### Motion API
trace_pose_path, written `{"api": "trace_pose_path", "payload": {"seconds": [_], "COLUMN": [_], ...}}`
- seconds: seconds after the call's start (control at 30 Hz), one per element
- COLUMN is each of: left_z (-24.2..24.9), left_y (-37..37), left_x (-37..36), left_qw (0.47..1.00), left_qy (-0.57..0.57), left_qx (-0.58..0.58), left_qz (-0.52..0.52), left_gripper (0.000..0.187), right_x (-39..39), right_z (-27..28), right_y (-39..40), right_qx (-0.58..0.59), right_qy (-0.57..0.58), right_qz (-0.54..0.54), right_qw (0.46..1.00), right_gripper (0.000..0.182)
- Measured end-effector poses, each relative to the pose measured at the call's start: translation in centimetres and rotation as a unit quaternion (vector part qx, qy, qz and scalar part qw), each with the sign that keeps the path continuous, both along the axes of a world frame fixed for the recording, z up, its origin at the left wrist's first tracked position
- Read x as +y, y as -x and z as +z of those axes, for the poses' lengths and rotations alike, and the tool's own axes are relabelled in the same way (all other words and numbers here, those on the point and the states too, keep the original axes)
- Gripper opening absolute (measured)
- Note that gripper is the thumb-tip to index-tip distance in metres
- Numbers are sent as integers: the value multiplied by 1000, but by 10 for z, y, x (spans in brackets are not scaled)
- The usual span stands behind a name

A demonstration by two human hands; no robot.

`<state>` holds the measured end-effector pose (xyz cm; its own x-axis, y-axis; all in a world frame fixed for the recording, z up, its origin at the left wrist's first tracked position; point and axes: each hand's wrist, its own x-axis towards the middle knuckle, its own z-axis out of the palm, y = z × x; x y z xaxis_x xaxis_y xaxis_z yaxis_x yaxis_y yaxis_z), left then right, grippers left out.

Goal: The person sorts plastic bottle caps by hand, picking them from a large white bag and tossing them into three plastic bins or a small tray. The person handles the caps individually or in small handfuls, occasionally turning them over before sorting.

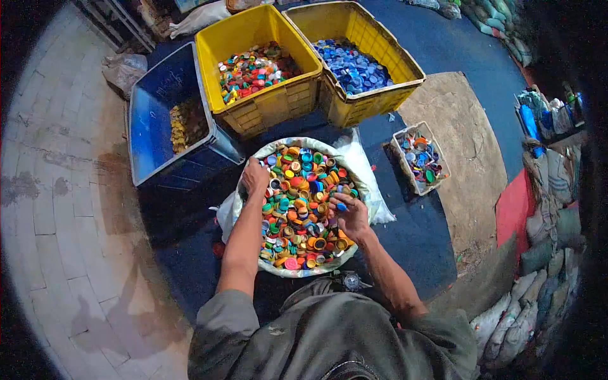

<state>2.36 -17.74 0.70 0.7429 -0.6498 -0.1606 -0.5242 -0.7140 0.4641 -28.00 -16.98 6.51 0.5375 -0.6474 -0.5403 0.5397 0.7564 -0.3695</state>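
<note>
A wide sack [297, 272] with its rim rolled open stands in front of me, full of mixed coloured bottle caps [297, 215]. Over its left edge is my left hand [256, 177], fingers curled together; what they hold, if anything, is hidden. On the right side of the sack, my right hand [352, 218] is held just above the caps with its fingers bent around a blue bottle cap [342, 207].
Beyond the sack stand a blue bin [142, 145] with yellow caps, a yellow bin [209, 69] with mixed caps and another yellow bin [405, 69] with blue caps. A white crate [423, 191] of small pieces sits right. Filled sacks [506, 316] line the far right.
</note>
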Motion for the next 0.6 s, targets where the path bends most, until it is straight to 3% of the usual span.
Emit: {"api": "trace_pose_path", "payload": {"seconds": [0.17, 0.2, 0.27, 0.3, 0.33, 0.4, 0.43, 0.47, 0.5, 0.53, 0.57, 0.6], "left_z": [-10, -40, -43, -15, 2, 10, 13, 16, 17, 11, 5, 3], "left_y": [-4, -14, -12, 0, 3, 7, 10, 17, 22, 26, 27, 29], "left_x": [7, 7, 20, 27, 40, 67, 77, 84, 94, 106, 116, 124], "left_qw": [990, 969, 912, 863, 836, 719, 629, 531, 425, 412, 388, 363], "left_qy": [132, 193, 283, 334, 315, 341, 385, 423, 455, 472, 483, 494], "left_qx": [48, 143, 270, 339, 411, 572, 638, 694, 741, 742, 752, 761], "left_qz": [1, 56, 123, 170, 184, 198, 221, 238, 251, 240, 226, 212], "left_gripper": [30, 31, 29, 27, 27, 19, 17, 16, 16, 19, 19, 20], "right_x": [-11, -15, -23, -29, -34, -45, -50, -56, -61, -67, -73, -79], "right_z": [-9, -16, -23, -21, -18, -55, -42, -42, -44, -50, -60, -67], "right_y": [-21, -27, -46, -55, -64, -91, -101, -112, -126, -138, -152, -162], "right_qx": [97, 107, 268, 283, 297, 381, 414, 456, 436, 417, 419, 420], "right_qy": [28, 48, 152, 183, 214, 349, 391, 512, 495, 476, 599, 646], "right_qz": [30, 43, 76, 112, 149, 142, 175, 156, 178, 200, 148, 151], "right_qw": [994, 992, 948, 935, 919, 845, 803, 710, 730, 748, 666, 619], "right_gripper": [24, 22, 14, 15, 17, 30, 31, 28, 28, 28, 27, 22]}}
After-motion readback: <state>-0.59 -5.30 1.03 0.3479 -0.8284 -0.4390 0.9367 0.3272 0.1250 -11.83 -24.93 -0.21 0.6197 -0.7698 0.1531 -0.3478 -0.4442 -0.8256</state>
